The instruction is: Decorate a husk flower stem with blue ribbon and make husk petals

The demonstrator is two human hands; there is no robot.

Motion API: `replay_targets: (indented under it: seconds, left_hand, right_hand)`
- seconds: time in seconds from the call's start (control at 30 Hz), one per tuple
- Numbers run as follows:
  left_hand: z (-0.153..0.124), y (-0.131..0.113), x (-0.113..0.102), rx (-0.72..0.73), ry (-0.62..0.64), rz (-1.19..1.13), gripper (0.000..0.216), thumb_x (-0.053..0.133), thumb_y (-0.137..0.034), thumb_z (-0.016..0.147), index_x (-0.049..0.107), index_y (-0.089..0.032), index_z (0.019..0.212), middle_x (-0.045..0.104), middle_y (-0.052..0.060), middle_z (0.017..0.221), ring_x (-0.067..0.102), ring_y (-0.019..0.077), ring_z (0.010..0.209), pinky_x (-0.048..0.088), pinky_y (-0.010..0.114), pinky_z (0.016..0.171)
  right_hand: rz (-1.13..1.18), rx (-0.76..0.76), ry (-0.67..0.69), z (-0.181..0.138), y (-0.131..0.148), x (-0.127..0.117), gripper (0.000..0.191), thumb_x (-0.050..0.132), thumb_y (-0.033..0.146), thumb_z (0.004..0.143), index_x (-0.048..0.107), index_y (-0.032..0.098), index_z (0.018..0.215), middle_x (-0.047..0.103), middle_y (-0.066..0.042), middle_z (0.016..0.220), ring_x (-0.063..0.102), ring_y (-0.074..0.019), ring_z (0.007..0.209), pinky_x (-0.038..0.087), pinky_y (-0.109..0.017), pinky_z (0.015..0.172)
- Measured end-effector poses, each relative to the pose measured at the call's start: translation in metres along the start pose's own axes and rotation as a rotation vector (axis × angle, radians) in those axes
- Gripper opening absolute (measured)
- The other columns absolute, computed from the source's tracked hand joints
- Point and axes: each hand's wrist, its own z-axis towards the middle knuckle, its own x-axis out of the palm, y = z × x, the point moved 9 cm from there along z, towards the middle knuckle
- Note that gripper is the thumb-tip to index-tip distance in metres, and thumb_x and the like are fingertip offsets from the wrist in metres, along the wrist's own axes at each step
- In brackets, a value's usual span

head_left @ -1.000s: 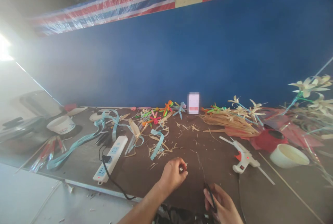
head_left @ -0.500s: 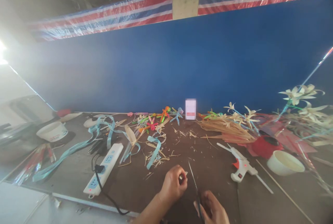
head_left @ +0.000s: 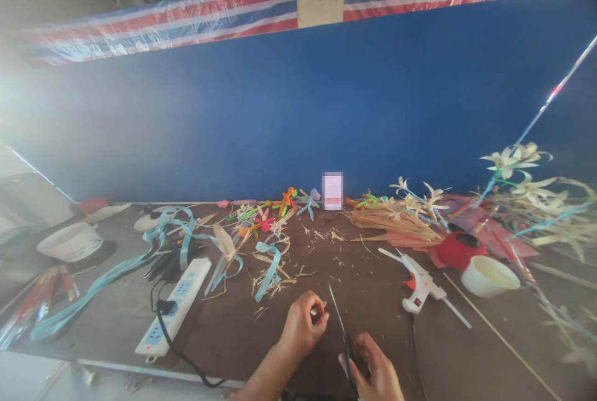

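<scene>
My left hand [head_left: 300, 325] is closed in a pinch over the brown table [head_left: 261, 357], with a small pale strip [head_left: 315, 311] showing at its fingertips. In my right hand [head_left: 377, 368] is a pair of scissors [head_left: 336, 312], gripped by the dark handles. Its thin metal blades point away from me, look nearly together, and lie just right of my left fingers without touching the strip. Pale clippings [head_left: 275, 286] and a light blue ribbon piece [head_left: 269, 273] lie beyond my left hand.
A white power strip [head_left: 180, 301] with a black plug lies left. To the right are a glue gun [head_left: 422, 286], a thin stick [head_left: 499, 332], a white cup [head_left: 489, 276] and pale husk flowers [head_left: 508, 161]. Colourful pipe-cleaner figures [head_left: 286, 202] sit by the blue wall [head_left: 233, 121].
The whole view has shifted, so the table's things appear further left and slightly higher. Both hands keep nearly the same pose, the left pinching the strip and the right gripping the scissors.
</scene>
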Motion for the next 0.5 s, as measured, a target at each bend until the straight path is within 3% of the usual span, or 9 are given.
replay_targets:
  seconds: [0.13,0.27,0.37,0.5]
  left_hand:
    - [-0.001,-0.001,-0.003,-0.033,-0.026,-0.054,0.002,0.056,-0.018,0.062,0.056,-0.019,0.064,0.051,0.001,0.063,0.043,0.0126,0.057,0.03,0.022,0.056]
    - [-0.003,-0.012,0.001,0.044,0.044,0.0,0.003,0.055,-0.017,0.064,0.058,-0.019,0.065,0.05,0.001,0.062,0.042,0.0119,0.056,0.03,0.022,0.055]
    - [-0.005,-0.016,0.002,0.071,0.082,-0.022,0.002,0.055,-0.017,0.065,0.057,-0.018,0.066,0.05,0.001,0.062,0.041,0.0111,0.056,0.029,0.021,0.054]
    - [-0.003,-0.007,0.011,-0.052,0.239,-0.244,0.01,0.057,-0.026,0.068,0.058,-0.015,0.069,0.052,0.001,0.061,0.041,0.0092,0.053,0.028,0.02,0.05]
  right_hand:
    - [0.036,0.039,-0.023,-0.001,-0.003,0.0,0.029,0.064,0.042,0.058,0.046,0.019,0.06,0.047,0.004,0.052,0.044,-0.0105,0.046,0.038,-0.019,0.044]
    - [0.147,0.164,-0.011,0.008,-0.011,-0.003,0.034,0.07,0.04,0.052,0.047,0.019,0.065,0.053,0.002,0.054,0.053,-0.0145,0.052,0.043,-0.022,0.051]
    - [0.318,0.189,-0.002,0.021,-0.005,-0.002,0.037,0.073,0.034,0.051,0.047,0.02,0.072,0.061,-0.001,0.068,0.058,-0.0172,0.066,0.045,-0.025,0.064]
    - [0.481,0.163,0.042,0.036,0.014,0.013,0.038,0.072,0.025,0.056,0.043,0.022,0.08,0.062,-0.002,0.088,0.057,-0.0136,0.068,0.044,-0.025,0.068]
